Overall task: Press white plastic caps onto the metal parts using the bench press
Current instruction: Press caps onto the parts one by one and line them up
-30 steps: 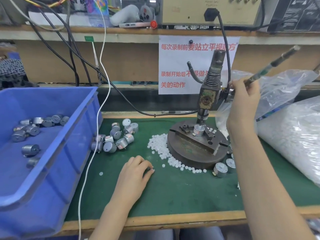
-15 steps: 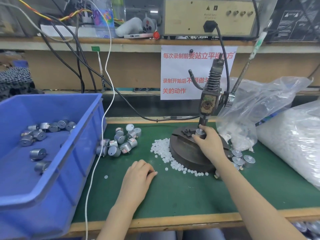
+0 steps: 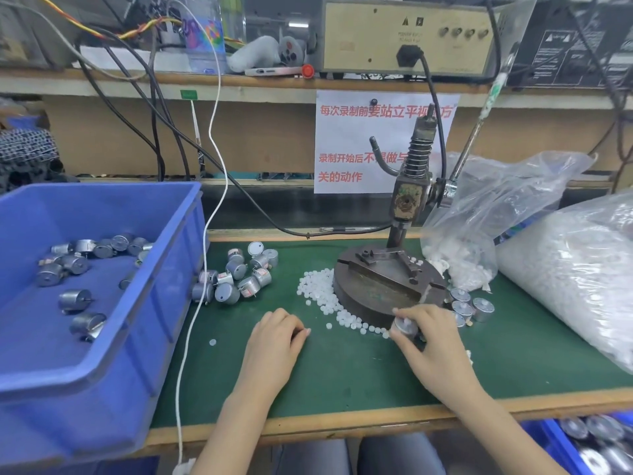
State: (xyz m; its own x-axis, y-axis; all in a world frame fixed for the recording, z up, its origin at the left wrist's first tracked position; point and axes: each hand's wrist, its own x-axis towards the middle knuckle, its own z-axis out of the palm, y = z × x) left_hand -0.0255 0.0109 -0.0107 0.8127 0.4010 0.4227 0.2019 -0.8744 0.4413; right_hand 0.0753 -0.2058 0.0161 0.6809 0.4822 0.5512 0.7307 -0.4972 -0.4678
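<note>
R hand [image 3: 433, 337] pinches metal part [image 3: 404, 326] at press base [image 3: 380, 289], caps [image 3: 317, 289] strewn beside; L hand [image 3: 274, 337] curled on mat [image 3: 342, 378] (contents unclear).

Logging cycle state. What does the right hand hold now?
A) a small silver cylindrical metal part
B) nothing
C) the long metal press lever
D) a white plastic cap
A: the right hand grips a small silver cylindrical metal part just in front of the round dark metal press base, while the long metal press lever stands untouched.
</note>
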